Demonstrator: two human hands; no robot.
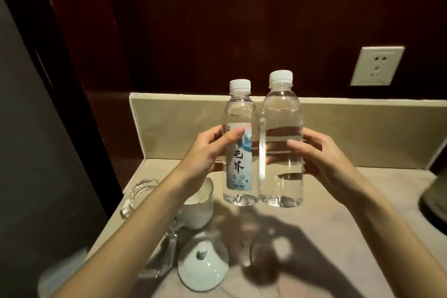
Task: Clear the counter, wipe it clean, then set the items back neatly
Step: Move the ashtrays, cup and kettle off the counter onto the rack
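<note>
Two hands' grips [210, 150] [321, 152] each clasp a water bottle [239, 143] [281, 143], fingertips hidden behind.

Counter [326, 201] free mid/right; cup [198, 210], lid [202, 271] crowd left.

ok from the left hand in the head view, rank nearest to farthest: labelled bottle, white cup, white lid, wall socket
1. Labelled bottle: gripped by the left hand.
2. White cup: just below that hand, on the counter.
3. White lid: lower, at the counter's near edge.
4. Wall socket: far upper right, on the wall.
</note>
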